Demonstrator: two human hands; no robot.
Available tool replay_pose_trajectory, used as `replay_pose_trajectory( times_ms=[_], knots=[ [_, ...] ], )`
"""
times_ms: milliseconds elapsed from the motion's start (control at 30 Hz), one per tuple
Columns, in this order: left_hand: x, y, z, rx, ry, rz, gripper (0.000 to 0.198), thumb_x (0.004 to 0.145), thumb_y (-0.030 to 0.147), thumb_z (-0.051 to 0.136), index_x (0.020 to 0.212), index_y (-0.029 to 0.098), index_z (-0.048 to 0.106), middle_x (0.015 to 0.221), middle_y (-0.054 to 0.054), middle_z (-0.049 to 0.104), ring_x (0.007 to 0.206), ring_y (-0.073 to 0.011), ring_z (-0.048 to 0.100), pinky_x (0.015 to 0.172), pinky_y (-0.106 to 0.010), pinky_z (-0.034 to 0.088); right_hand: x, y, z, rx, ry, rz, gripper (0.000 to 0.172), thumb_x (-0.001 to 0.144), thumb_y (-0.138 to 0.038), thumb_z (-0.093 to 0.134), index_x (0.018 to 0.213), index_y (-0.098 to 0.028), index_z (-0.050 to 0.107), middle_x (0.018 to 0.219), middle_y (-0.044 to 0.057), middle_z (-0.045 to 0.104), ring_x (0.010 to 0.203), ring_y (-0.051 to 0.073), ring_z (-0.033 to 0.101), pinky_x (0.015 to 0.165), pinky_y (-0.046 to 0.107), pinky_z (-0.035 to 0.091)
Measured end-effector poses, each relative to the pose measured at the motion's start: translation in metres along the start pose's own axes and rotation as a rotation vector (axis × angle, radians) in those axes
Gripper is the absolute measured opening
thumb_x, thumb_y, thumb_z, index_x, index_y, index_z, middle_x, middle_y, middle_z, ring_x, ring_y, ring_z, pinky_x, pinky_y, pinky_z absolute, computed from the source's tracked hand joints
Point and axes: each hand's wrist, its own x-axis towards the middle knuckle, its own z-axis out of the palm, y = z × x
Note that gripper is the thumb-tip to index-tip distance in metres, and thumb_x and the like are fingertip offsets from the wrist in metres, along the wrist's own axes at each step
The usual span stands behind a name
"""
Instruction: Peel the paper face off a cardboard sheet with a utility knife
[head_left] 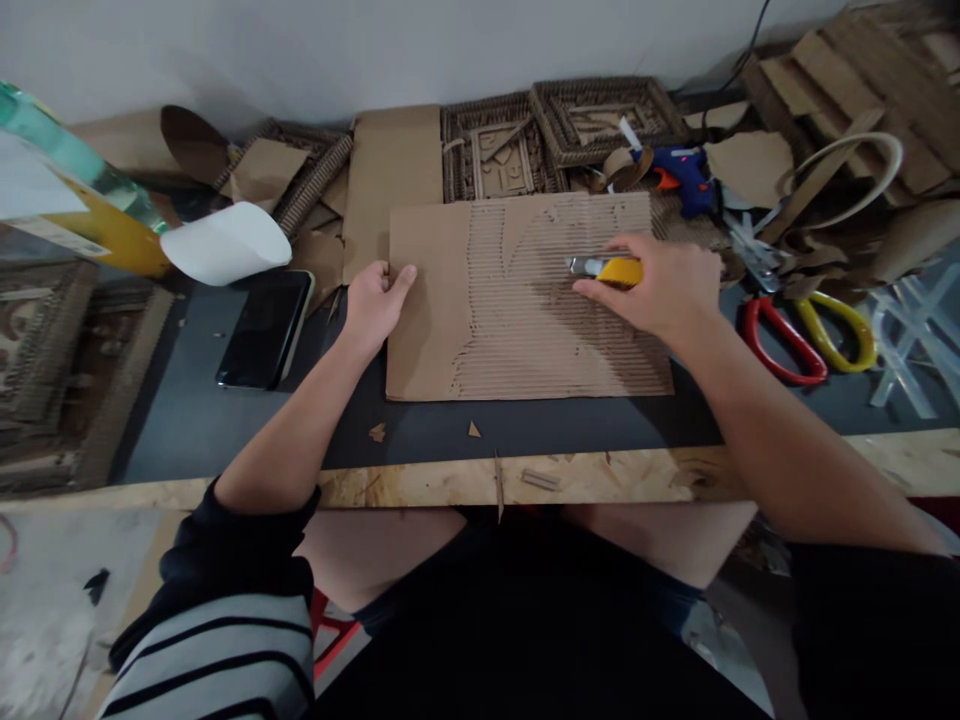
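A cardboard sheet (pixel 429 300) lies across the dark mat in front of me. Most of its top layer is peeled off, baring the ridges, while a smooth strip stays on the left. My left hand (pixel 377 308) grips its left edge, thumb on top and the other fingers partly hidden. In my right hand (pixel 667 285) is a yellow utility knife (pixel 621 271), held over the ridged part with its metal front end pointing left. Whether the blade touches the cardboard I cannot tell.
A black phone (pixel 264 330) and a white paper roll (pixel 226 243) lie left. Behind are woven cardboard trays (pixel 499 150) and a blue glue gun (pixel 681 175). Red-handled scissors (pixel 784 345), yellow-handled scissors (pixel 840 335) and clear glue sticks (pixel 911 340) lie right. Cardboard scraps (pixel 474 430) dot the front.
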Motion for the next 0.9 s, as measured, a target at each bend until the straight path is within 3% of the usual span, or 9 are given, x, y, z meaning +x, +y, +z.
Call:
replay_pose_trajectory(
  times_ms=[167, 333, 467, 600, 767, 900],
  knots=[
    [0.002, -0.003, 0.000, 0.022, -0.001, -0.009, 0.036, 0.087, 0.054, 0.080, 0.084, 0.024, 0.061, 0.086, -0.007, 0.073, 0.119, -0.0343, 0.074, 0.103, -0.047, 0.064, -0.002, -0.003, -0.002, -0.077, -0.118, -0.095, 0.061, 0.107, -0.062, 0.043, 0.072, -0.024, 0.076, 0.061, 0.010, 0.063, 0.067, 0.027, 0.063, 0.064, 0.039, 0.031],
    [0.002, -0.002, 0.000, 0.009, 0.005, 0.003, 0.029, 0.088, 0.048, 0.078, 0.085, 0.024, 0.063, 0.089, -0.007, 0.074, 0.116, -0.0335, 0.075, 0.100, -0.046, 0.065, 0.000, 0.002, 0.002, -0.210, -0.125, -0.075, 0.048, 0.100, -0.054, 0.055, 0.075, -0.023, 0.082, 0.061, 0.012, 0.065, 0.069, 0.031, 0.066, 0.065, 0.040, 0.037],
    [0.001, 0.002, 0.000, 0.026, 0.003, -0.006, 0.024, 0.087, 0.042, 0.077, 0.083, 0.024, 0.062, 0.087, -0.007, 0.073, 0.111, -0.0319, 0.075, 0.099, -0.045, 0.064, 0.003, 0.016, 0.016, -0.090, -0.049, -0.124, 0.044, 0.099, -0.057, 0.061, 0.074, -0.028, 0.081, 0.056, 0.008, 0.060, 0.070, 0.031, 0.068, 0.072, 0.044, 0.045],
    [0.001, 0.003, -0.001, 0.119, -0.019, -0.038, 0.030, 0.088, 0.047, 0.077, 0.077, 0.024, 0.061, 0.077, -0.005, 0.067, 0.097, -0.0308, 0.075, 0.098, -0.048, 0.062, 0.004, 0.013, 0.021, -0.051, -0.066, -0.157, 0.047, 0.100, -0.059, 0.060, 0.071, -0.027, 0.078, 0.055, 0.009, 0.059, 0.071, 0.032, 0.066, 0.073, 0.045, 0.045],
    [0.003, -0.001, 0.000, 0.108, -0.026, -0.025, 0.030, 0.089, 0.051, 0.074, 0.083, 0.024, 0.062, 0.085, -0.007, 0.072, 0.100, -0.0310, 0.075, 0.097, -0.047, 0.062, 0.001, -0.009, 0.011, -0.101, -0.144, -0.034, 0.056, 0.107, -0.057, 0.050, 0.066, -0.024, 0.070, 0.061, 0.012, 0.061, 0.067, 0.028, 0.061, 0.066, 0.041, 0.036],
    [0.003, -0.005, 0.002, 0.040, -0.014, 0.014, 0.028, 0.089, 0.047, 0.075, 0.084, 0.024, 0.061, 0.090, -0.009, 0.074, 0.113, -0.0332, 0.074, 0.099, -0.047, 0.063, 0.001, -0.012, 0.012, 0.019, -0.049, 0.128, 0.066, 0.114, -0.054, 0.029, 0.067, -0.026, 0.067, 0.064, 0.013, 0.064, 0.066, 0.028, 0.061, 0.063, 0.041, 0.034]
  ],
)
